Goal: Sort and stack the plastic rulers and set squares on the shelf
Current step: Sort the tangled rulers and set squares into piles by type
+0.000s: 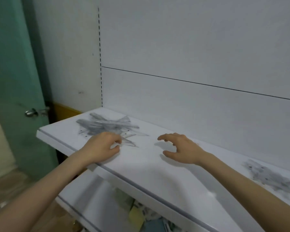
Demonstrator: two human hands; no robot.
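Centre of frame: white shelf [157,173]. A jumbled pile of clear rulers and set squares [105,126] lies on it at centre left, and a second pile [271,178] at the right edge (blurred). The left hand [102,146], fingers curled, is at the first pile's near edge; whether it grips anything cannot be told. The right hand [179,148], fingers spread, holds nothing.

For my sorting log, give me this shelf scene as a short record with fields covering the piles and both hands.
shelf: white, holds two piles
left pile: clear rulers and set squares, crisscrossed, unsorted
right pile: similar jumble, blurred
left hand: at left pile's near edge, fingers curled; grip unclear
right hand: over bare shelf between piles, loosely open, holding nothing
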